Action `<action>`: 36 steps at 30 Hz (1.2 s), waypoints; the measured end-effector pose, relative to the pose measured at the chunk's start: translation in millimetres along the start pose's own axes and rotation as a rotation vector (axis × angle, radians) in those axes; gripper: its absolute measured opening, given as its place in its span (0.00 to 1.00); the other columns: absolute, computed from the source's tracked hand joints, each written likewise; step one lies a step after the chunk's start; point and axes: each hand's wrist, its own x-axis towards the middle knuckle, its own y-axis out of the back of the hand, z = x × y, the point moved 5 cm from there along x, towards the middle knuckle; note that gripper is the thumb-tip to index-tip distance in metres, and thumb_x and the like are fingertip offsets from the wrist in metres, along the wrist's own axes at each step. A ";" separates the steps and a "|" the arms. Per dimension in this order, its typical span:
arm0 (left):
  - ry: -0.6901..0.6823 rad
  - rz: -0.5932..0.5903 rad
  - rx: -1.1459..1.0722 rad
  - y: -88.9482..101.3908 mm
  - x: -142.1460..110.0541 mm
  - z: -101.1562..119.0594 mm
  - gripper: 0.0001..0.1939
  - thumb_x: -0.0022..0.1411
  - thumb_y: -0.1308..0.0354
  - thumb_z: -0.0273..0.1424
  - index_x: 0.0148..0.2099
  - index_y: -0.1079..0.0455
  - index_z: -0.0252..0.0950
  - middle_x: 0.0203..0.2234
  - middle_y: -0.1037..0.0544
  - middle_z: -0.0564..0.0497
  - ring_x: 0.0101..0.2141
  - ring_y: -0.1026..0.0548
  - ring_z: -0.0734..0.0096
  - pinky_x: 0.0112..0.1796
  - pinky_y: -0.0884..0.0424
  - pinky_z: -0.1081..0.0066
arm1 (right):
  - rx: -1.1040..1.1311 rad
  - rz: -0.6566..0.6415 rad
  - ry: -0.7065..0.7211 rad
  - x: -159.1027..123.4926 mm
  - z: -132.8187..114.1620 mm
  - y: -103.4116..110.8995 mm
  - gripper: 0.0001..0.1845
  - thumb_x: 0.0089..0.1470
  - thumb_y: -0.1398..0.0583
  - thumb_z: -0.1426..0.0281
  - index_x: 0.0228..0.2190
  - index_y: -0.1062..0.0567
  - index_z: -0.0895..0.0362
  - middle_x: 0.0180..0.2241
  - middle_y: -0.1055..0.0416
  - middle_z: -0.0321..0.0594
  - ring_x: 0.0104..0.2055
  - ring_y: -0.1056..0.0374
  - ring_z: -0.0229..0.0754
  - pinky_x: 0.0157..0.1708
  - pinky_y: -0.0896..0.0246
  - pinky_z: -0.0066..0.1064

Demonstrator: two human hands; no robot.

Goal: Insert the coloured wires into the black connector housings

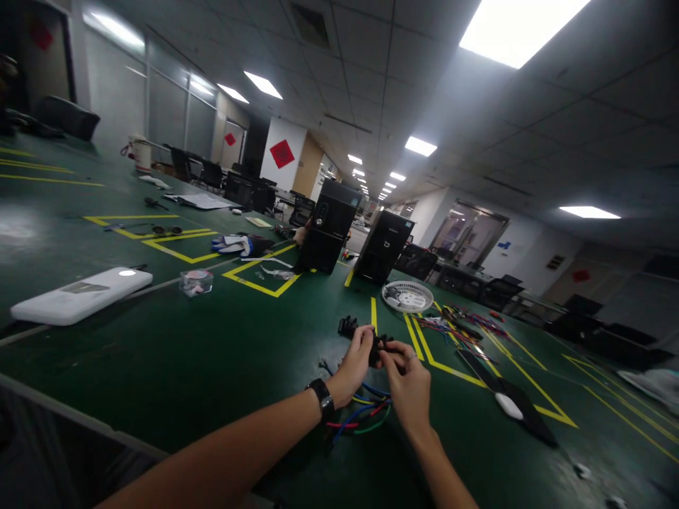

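Above the green table, my left hand [354, 366], with a dark watch at the wrist, is closed on a black piece with several small projections [347, 326]; its exact kind is too small to make out. My right hand [411, 387] pinches the near right side of the same piece, a ring on one finger. The fingers hide the middle of it. Beneath and between the hands lies a loose bundle of blue, red, yellow and green wires [366, 413]; whether any of them joins the black piece, I cannot tell.
Two black computer cases [327, 226] stand beyond the hands, beside a round white basket [407, 297]. More coloured wires [461, 326] and a white mouse [508, 406] on a dark mat are to the right. Leftward are a white device [82, 295], a small clear box [196, 283] and gloves [233, 245].
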 end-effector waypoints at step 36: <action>-0.150 -0.136 0.589 0.8 -11.2 3.4 0.24 0.66 0.59 0.47 0.56 0.42 0.37 0.39 0.28 0.47 0.37 0.29 0.67 0.42 0.33 0.66 | 0.172 -0.275 0.043 -11.3 10.6 2.2 0.08 0.58 0.44 0.68 0.39 0.30 0.58 0.28 0.24 0.38 0.33 0.27 0.41 0.35 0.35 0.30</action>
